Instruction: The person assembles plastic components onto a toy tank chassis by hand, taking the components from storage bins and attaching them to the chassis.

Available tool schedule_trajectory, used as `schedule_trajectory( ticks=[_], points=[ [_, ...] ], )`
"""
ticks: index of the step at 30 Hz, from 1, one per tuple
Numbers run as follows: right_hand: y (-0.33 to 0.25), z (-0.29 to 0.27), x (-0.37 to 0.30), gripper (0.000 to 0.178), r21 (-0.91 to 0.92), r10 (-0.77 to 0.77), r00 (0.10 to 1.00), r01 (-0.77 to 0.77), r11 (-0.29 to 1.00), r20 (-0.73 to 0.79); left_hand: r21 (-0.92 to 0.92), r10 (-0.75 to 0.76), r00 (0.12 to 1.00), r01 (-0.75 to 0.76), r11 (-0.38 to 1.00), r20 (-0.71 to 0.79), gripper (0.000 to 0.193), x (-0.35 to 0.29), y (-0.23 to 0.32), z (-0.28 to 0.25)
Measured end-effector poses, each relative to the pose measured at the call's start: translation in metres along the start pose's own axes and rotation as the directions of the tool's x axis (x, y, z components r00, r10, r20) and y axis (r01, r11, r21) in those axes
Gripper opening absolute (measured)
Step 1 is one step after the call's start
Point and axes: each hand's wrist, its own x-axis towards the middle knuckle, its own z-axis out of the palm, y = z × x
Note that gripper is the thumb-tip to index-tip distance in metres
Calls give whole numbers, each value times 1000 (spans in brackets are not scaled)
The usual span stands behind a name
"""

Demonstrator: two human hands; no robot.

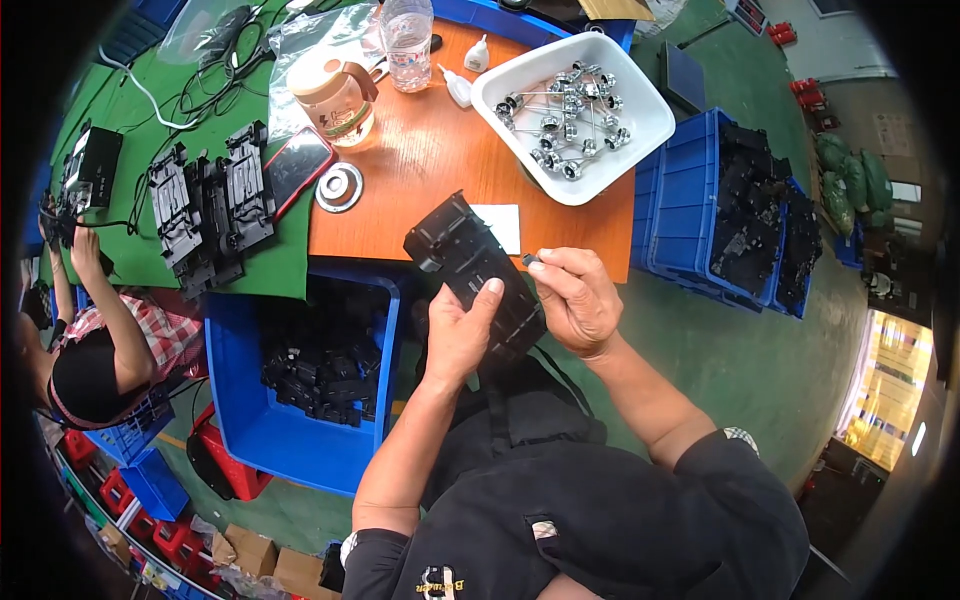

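Observation:
My left hand (pixel 460 332) grips a long black moulded plastic part (pixel 478 262) by its near side, thumb lying across its face. The part is tilted over the table's near edge. Just right of it, my right hand (pixel 580 300) pinches a small dark piece (pixel 530 259) between thumb and forefinger; its kind is too small to tell. Behind the black part, a white sheet of paper (pixel 500 226) lies on the orange tabletop (pixel 420 165). Beyond my right hand stands a white basin (pixel 640 148) holding several metal pieces with thin rods.
Left of me, a blue bin (pixel 300 455) holds black parts; more blue crates (pixel 680 215) stand right. On the table are a bottle (pixel 408 50), a lidded cup (pixel 330 95), a phone (pixel 300 165) and a round metal piece (pixel 339 187). Another person (pixel 110 345) works far left.

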Motion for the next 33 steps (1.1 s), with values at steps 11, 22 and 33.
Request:
schedule_trajectory(
  ticks=[11, 22, 33],
  points=[
    [-21, -14, 10, 21, 33, 114, 993, -116, 993, 36, 180, 85, 993, -98, 979, 77, 23, -23, 5, 15],
    [-36, -20, 22, 26, 115, 52, 991, -67, 991, 125, 371, 225, 967, -252, 894, 115, 22, -35, 3, 18],
    [-40, -9, 21, 30, 208, 13, 984, -51, 977, 177, 550, 356, 922, -377, 745, 149, 20, -35, 2, 13]
  ],
)
